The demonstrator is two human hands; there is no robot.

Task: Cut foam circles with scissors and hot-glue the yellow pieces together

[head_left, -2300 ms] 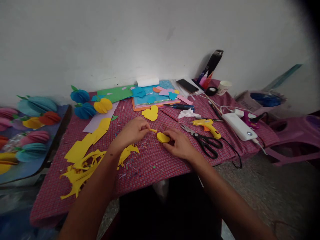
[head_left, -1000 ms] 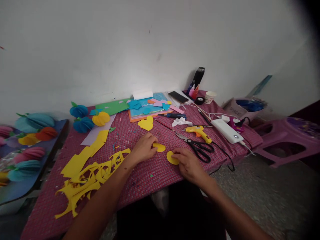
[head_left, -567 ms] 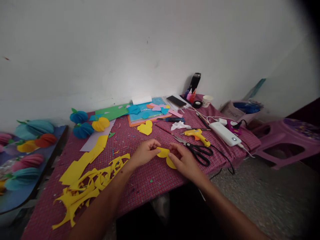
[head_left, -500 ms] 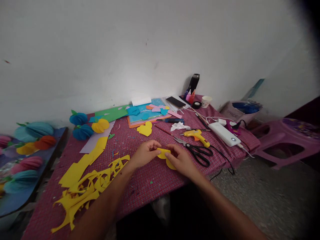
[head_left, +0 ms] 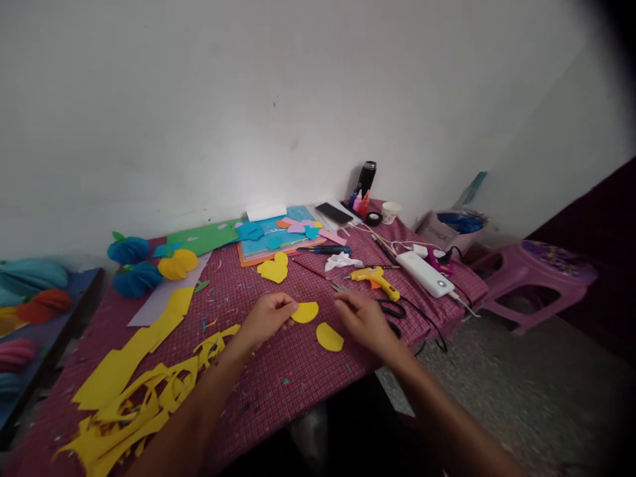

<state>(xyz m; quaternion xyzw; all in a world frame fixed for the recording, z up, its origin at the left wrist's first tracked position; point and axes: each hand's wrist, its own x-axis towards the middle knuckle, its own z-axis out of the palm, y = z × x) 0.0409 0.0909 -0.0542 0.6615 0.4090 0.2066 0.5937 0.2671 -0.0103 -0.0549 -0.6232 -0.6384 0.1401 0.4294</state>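
Observation:
My left hand pinches a yellow paper half-circle by its left end, just above the tablecloth. A second yellow half-circle lies on the cloth between my hands. My right hand is closed, thumb against curled fingers, over the middle of the black-handled scissors. The blade tips and part of the handles stick out past the hand. Whether the fingers touch the scissors or hold anything is hidden.
A yellow glue gun lies beyond my right hand, near a white power bank. Yellow paper offcuts spread across the left side. Yellow cut shapes lie ahead, before stacked coloured paper. Paper pumpkins sit at far left.
My hands have moved apart. My right hand has left the yellow paper and moved over the scissors. My left hand keeps its half-circle. The view has turned slightly right.

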